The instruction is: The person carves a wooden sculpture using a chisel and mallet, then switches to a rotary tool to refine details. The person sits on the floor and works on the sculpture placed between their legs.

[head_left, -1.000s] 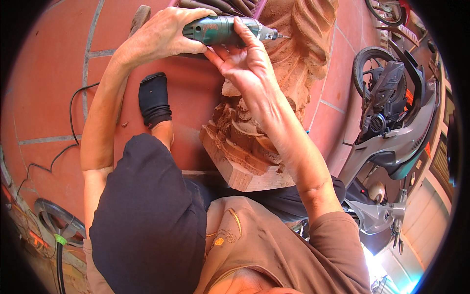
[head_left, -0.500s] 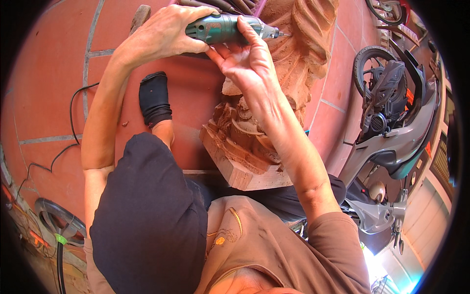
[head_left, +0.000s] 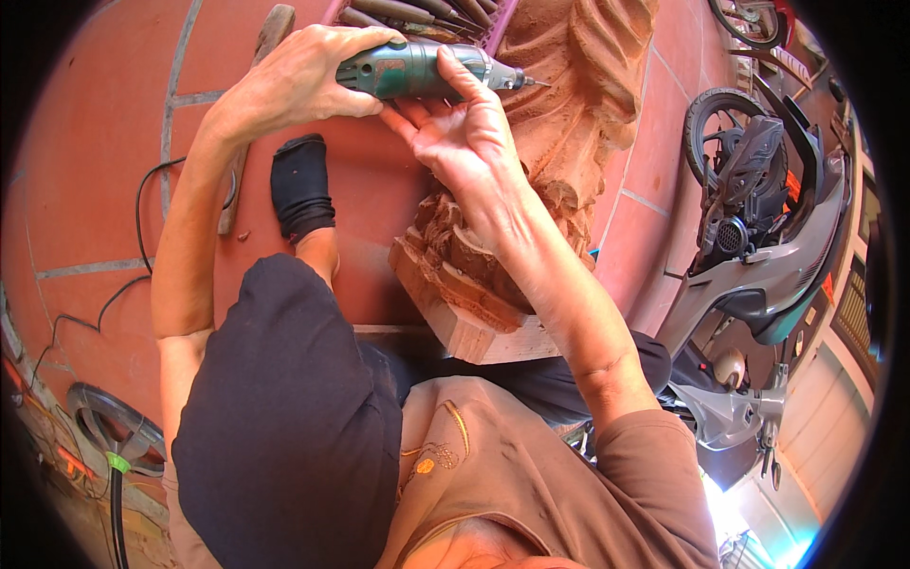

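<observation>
My left hand (head_left: 299,81) is wrapped round the rear end of a green rotary tool (head_left: 412,72), its thumb below the body and its fingers above. Farther forward, my right hand (head_left: 466,135) grips the same tool from below, palm turned up and thumb lying along the front of the body. The thin bit (head_left: 536,83) points right, over the grooved surface of a reddish-brown wood carving (head_left: 583,104). Whether the bit touches the wood I cannot tell. My right forearm covers part of the carving's near end, which has a pale block base (head_left: 488,343).
A pinkish tray (head_left: 500,27) of several handled carving tools (head_left: 403,11) stands beyond my hands. A wooden bar (head_left: 275,33) lies on the tiled floor (head_left: 104,190), with a black cord (head_left: 140,213) at left. My socked foot (head_left: 300,180) is near. A motorbike (head_left: 749,228) stands at right.
Both hands and the rotary tool have shifted left, drawing the bit left across the carving. More of the tool tray and the wooden bar now shows.
</observation>
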Tool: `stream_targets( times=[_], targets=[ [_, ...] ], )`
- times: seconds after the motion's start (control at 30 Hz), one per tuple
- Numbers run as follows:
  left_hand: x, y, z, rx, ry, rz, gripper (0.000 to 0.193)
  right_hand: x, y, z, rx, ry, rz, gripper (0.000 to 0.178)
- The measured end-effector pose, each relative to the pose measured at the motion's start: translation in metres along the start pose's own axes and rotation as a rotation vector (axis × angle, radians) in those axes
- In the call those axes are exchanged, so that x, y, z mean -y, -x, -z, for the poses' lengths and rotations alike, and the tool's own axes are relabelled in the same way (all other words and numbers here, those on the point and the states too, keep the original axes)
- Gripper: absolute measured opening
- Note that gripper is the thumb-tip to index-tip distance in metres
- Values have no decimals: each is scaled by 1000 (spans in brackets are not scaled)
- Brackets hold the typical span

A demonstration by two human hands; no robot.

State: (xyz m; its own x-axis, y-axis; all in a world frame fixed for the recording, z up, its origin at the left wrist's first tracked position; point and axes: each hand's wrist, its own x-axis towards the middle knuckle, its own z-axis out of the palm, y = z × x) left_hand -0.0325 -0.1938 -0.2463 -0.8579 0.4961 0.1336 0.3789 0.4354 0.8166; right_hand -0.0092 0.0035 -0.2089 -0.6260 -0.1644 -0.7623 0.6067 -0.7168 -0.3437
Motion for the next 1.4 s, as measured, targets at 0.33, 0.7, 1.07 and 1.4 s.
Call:
stream_targets(
  times=[0.33,0.7,1.07,1.4],
  targets=[
    [3,14,0,44,59,30,65,-15,1,3,-37,-7,-13,41],
    [11,33,-4,24,89,23,64,-35,0,8,-90,-3,-39,41],
    [25,48,-9,48,99,51,63,-57,-7,19,-92,46,-40,46],
    [30,52,-12,78,81,93,64,-63,-16,26,-122,76,-72,49]
  ],
)
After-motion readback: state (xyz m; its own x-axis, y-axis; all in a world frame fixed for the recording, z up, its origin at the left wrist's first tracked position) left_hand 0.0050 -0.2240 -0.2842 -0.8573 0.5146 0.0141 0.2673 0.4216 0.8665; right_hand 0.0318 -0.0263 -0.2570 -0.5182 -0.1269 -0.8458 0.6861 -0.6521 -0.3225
